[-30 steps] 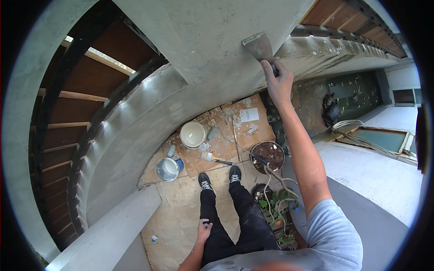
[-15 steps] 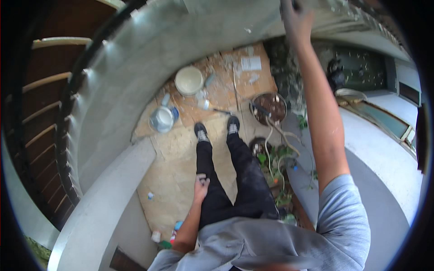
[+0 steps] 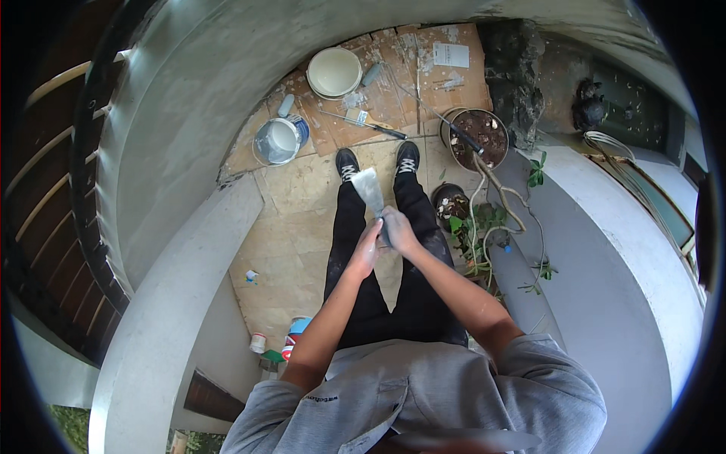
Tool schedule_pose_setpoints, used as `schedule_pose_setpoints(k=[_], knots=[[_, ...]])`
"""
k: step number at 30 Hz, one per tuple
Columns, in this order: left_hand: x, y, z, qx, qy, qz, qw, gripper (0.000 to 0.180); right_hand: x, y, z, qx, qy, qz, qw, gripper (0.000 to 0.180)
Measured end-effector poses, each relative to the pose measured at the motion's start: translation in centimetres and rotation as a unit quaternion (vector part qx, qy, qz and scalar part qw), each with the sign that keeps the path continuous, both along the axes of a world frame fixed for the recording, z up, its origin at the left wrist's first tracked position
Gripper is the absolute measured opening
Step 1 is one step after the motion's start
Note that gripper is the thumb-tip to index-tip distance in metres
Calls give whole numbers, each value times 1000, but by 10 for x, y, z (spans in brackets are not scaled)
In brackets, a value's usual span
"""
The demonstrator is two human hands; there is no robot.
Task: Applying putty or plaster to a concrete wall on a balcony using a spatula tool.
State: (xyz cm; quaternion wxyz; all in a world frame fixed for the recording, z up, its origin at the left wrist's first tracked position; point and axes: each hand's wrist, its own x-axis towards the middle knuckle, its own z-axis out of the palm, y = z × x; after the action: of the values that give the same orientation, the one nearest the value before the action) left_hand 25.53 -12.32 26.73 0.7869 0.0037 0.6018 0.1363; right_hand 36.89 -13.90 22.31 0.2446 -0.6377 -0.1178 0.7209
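Observation:
A putty knife (image 3: 367, 189) points away from me between my thighs, its wide pale blade foremost. My left hand (image 3: 366, 248) closes on its handle from the left. Against the other side of the handle, my right hand (image 3: 398, 230) is curled with the fingers bent; both hands touch. The handle is mostly hidden by my fingers, and whitish dust covers them. Beyond my shoes lie a flat brush (image 3: 369, 119) and a roller frame with a dark handle (image 3: 392, 132).
Splattered cardboard (image 3: 333, 129) holds a cream bucket (image 3: 334, 73), a clear-walled bucket (image 3: 278, 141) and roller sleeves (image 3: 286, 105). At right stands a soil-filled pot (image 3: 484, 136) with a long-handled rod across it, beside trailing plants (image 3: 488, 219). A curved wall (image 3: 204, 98) rises ahead.
My right hand has come down from the high wall to my lap. My left hand has moved from beside my thigh to meet it at the putty knife. The view has tilted.

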Motion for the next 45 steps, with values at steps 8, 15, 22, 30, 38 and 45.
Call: schedule_pose_setpoints(k=[8,15,22,30,38,45], knots=[[-49,-8,-71,-25,40,42,998,29,31,22,-79,217,-133,472,844,19],[-81,19,-111,38,127,2,991,22,261,87,-224,-89,-622,510,587,30],[-139,-27,-97,-6,221,-16,975,15,256,76,-234,-72,-523,496,690,27],[-142,-60,-89,-15,224,-84,971,7,224,86,-173,-12,-470,501,727,25],[-133,-23,-76,103,259,-88,956,8,228,-4,-46,43,-612,432,661,26],[-168,7,-95,56,317,-219,921,38,162,-108,177,78,-626,143,763,16]])
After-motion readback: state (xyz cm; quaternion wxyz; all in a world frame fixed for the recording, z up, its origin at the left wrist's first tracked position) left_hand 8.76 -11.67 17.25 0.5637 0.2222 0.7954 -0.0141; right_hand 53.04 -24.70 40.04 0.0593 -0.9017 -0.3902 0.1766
